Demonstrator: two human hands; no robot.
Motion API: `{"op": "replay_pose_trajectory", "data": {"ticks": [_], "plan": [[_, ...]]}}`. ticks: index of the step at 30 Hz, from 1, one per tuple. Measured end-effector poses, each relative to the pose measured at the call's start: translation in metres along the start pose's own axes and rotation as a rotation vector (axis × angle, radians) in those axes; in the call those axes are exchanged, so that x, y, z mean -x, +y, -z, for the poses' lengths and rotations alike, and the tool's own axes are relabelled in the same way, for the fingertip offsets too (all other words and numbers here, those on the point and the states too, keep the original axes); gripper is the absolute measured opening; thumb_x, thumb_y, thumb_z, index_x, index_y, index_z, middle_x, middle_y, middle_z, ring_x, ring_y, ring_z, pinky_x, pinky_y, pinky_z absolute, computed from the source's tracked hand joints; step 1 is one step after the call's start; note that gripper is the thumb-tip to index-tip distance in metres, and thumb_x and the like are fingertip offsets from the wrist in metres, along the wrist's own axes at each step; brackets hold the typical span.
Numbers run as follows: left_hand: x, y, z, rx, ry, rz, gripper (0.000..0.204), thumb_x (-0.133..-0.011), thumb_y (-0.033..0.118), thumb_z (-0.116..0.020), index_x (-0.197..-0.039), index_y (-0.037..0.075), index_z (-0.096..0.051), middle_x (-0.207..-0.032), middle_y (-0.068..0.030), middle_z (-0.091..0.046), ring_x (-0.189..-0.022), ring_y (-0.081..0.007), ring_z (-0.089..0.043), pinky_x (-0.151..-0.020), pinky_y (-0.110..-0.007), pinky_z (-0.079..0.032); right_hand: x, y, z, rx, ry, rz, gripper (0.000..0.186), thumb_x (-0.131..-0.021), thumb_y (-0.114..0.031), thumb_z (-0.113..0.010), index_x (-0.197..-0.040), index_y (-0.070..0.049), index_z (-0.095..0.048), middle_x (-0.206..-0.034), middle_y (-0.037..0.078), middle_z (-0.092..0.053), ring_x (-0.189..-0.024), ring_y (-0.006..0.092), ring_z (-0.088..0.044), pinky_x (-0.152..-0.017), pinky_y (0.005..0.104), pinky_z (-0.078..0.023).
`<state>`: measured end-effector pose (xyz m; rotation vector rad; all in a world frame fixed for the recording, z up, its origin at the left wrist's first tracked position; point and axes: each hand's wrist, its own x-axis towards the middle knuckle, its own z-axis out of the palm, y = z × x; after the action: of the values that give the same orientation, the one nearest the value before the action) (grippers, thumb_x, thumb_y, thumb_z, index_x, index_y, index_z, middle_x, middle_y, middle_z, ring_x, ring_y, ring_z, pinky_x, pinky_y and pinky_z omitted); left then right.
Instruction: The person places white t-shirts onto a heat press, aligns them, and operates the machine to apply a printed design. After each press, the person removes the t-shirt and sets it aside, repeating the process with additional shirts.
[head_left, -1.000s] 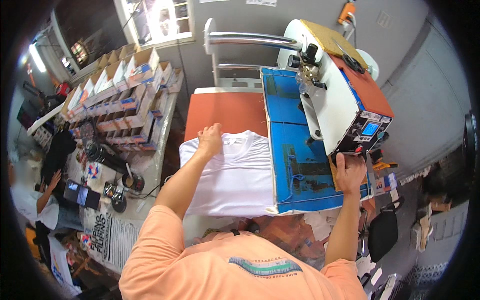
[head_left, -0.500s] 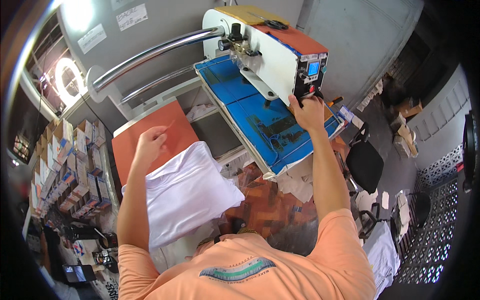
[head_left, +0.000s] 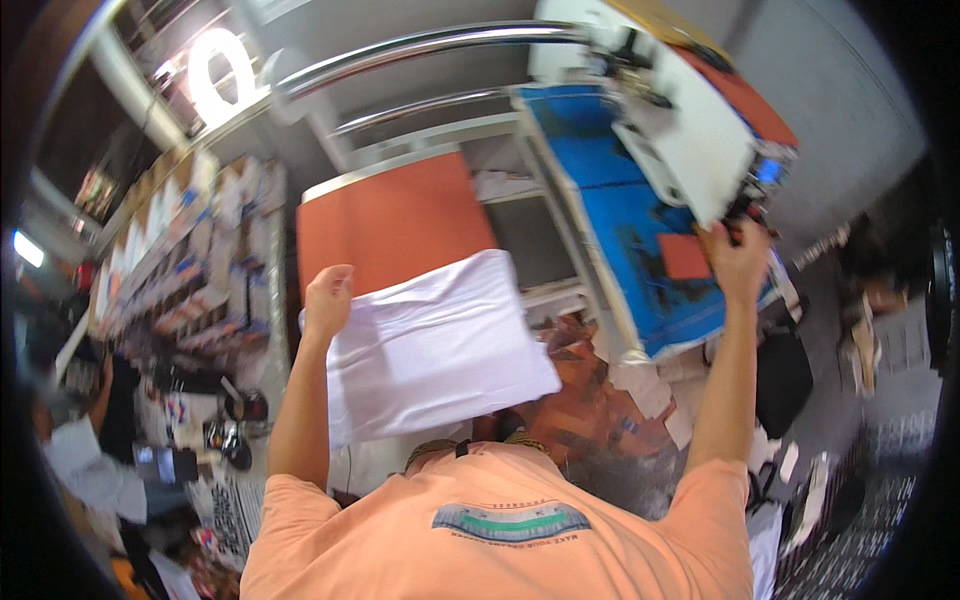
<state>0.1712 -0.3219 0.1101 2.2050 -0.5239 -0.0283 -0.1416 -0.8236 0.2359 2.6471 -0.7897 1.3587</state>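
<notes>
At far left I get a co-worker in a pale top (head_left: 90, 475), badly blurred. Next come racks of boxes (head_left: 180, 250) with coloured print too smeared to read, a sheet (head_left: 230, 515) lower down bearing bold black lettering, and a glowing ring light (head_left: 250, 78) high up.

The left hand (head_left: 330, 300) is at the upper left corner of a white shirt (head_left: 440, 350), fingers bent and thumb close to them; I cannot tell whether cloth is pinched between. The shirt, seemingly folded, lies over the near part of a red pad (head_left: 390, 225), lightly creased; I make out no print on it. Below, the wearer's orange top (head_left: 400, 555) carries a green and grey graphic with small lettering around it.

Right of a gap, a blue plate (head_left: 610, 210) sits under a white press head (head_left: 690, 110), to one side of the pad. A small red square (head_left: 683, 256) shows on it. The right hand (head_left: 738, 262), well apart from the left, wraps a dark handle (head_left: 743, 212); above it, a lit blue display (head_left: 768, 172) is unreadable.

I judge the step to be settling the shirt on the pad, press head held aside. The next move seems to call for squaring and smoothing the cloth.
</notes>
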Motion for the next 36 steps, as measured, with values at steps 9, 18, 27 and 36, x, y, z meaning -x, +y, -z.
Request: {"op": "replay_pose_trajectory", "data": {"ticks": [9, 18, 27, 36], "plan": [[0.032, -0.123, 0.061, 0.070, -0.023, 0.166, 0.034, -0.081, 0.011, -0.071, -0.113, 0.002, -0.066, -0.084, -0.0106, -0.069, -0.075, -0.0177, -0.064, -0.071, -0.031, -0.050, 0.145, -0.208, -0.206, -0.402, -0.395, -0.081, 0.026, -0.086, -0.017, -0.066, -0.107, -0.002, -0.065, -0.108, 0.018, -0.067, -0.100, 0.0346, -0.064, -0.088, 0.0404, -0.049], [0.088, -0.041, 0.162, 0.387, -0.158, 0.142, 0.018, -0.076, 0.006, -0.075, -0.088, -0.005, -0.069, -0.080, -0.0070, -0.069, -0.076, -0.0130, -0.062, -0.071, -0.028, -0.049, 0.055, -0.201, -0.050, -0.668, -1.273, -0.197, 0.012, -0.073, -0.005, -0.075, -0.083, -0.004, -0.068, -0.071, 0.007, -0.066, -0.065, 0.0157, -0.061, -0.062, 0.0319, -0.049], [0.125, -0.012, 0.244, 0.728, -0.058, -0.061, 0.016, -0.081, 0.013, -0.076, -0.083, 0.001, -0.066, -0.081, -0.0063, -0.066, -0.070, -0.0120, -0.059, -0.069, -0.027, -0.046, -0.003, -0.163, 0.042, -1.068, -1.200, -0.188, 0.016, -0.078, -0.016, -0.070, -0.085, -0.002, -0.067, -0.083, 0.003, -0.065, -0.084, 0.0116, -0.059, -0.077, 0.0283, -0.046], [-0.071, 0.003, 0.209, -0.085, 0.289, -0.070, 0.022, -0.086, 0.017, -0.069, -0.096, -0.004, -0.070, -0.079, -0.0083, -0.069, -0.072, -0.0124, -0.061, -0.069, -0.027, -0.049, -0.139, -0.233, -0.092, -0.644, -0.881, -0.079, 0.018, -0.075, -0.016, -0.067, -0.082, 0.000, -0.067, -0.072, 0.003, -0.063, -0.066, 0.0111, -0.055, -0.061, 0.0272, -0.044]]}}
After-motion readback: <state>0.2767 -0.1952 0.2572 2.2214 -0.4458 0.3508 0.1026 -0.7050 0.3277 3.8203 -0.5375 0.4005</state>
